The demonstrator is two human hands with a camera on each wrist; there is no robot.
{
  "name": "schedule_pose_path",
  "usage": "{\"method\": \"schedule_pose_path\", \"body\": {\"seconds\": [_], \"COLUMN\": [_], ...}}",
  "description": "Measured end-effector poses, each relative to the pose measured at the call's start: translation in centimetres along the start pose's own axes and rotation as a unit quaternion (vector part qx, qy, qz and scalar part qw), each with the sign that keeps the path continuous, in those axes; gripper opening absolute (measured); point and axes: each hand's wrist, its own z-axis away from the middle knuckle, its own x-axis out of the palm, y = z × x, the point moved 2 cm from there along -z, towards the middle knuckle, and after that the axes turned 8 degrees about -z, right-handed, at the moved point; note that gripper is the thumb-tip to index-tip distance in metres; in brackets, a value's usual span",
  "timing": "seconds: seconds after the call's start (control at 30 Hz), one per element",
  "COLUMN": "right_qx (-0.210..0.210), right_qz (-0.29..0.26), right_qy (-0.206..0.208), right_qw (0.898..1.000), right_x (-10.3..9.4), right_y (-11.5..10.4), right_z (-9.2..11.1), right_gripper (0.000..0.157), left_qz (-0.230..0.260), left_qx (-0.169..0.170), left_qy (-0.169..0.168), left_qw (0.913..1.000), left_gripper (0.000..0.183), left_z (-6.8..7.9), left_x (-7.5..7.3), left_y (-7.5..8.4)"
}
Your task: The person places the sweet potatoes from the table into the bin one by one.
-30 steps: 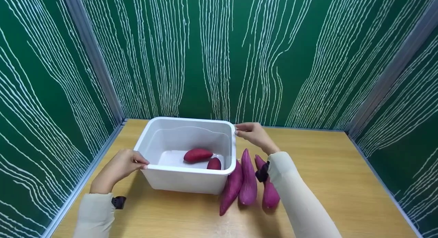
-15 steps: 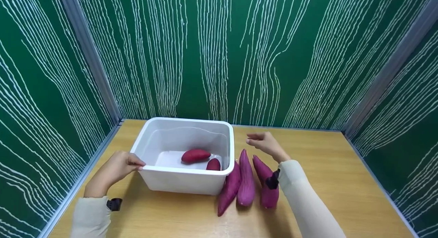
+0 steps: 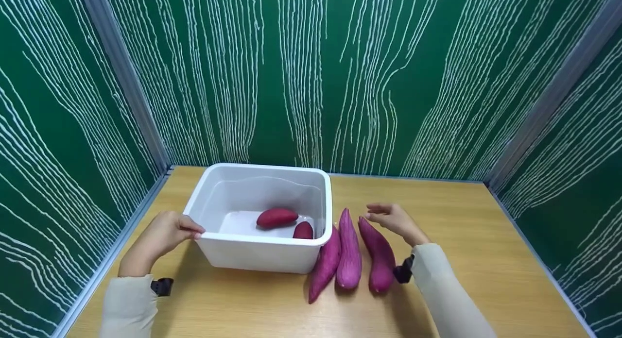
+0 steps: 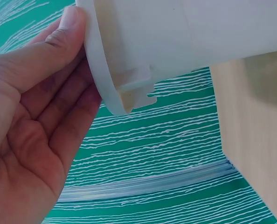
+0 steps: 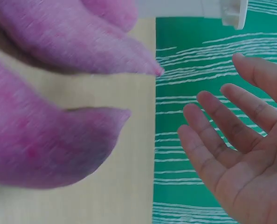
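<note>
While hands (image 3: 163, 235) differ, 1 pinches tub (image 3: 260, 255).

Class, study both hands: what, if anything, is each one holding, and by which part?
The left hand pinches the white box by its rim, at the near left corner. The right hand holds nothing.

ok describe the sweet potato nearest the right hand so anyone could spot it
Find the white bin on the wooden table. Right of it in the head view lie three purple sweet potatoes, side by side. The outermost sweet potato lies nearest the right hand, set apart from the other two by a clear gap.
</note>
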Motion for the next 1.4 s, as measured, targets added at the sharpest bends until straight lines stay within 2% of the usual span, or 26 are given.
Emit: {"method": "schedule_pose_path", "body": {"seconds": [0.3, 0.57, 0.73, 0.9, 1.07, 1.4], "right_qx": [0.027, 0.049, 0.066, 0.098, 0.11, 0.152], "right_qz": [-0.001, -0.01, -0.02, -0.037, -0.052, -0.069], "right_qy": [0.009, 0.028, 0.039, 0.036, 0.03, 0.02], "right_qw": [1.0, 0.998, 0.997, 0.994, 0.992, 0.986], "right_x": [-0.8, -0.5, -0.2, 0.5, 0.9, 1.6], "right_y": [2.8, 4.3, 4.8, 5.2, 5.5, 7.4], "right_z": [1.2, 1.8, 2.4, 3.3, 3.9, 4.9], "right_gripper": [0.055, 0.056, 0.062, 0.069, 0.073, 0.078], "left_qz": [0.011, 0.011, 0.01, 0.0, 0.005, 0.015], "left_qx": [-0.011, -0.015, -0.014, -0.013, -0.024, -0.027], "left_qy": [-0.005, -0.014, -0.015, -0.011, -0.016, -0.018], "left_qw": [0.9999, 0.9997, 0.9997, 0.9999, 0.9996, 0.9994], "left_gripper": [0.014, 0.013, 0.013, 0.014, 0.015, 0.015], "left_z": [0.0, -0.2, -0.2, -0.2, -0.2, -0.3], "left_x": [-0.1, 0.0, 0.0, 0.1, 0.1, 0.2], "left_y": [0.0, 0.1, 0.1, -0.1, -0.2, 0.0]}}
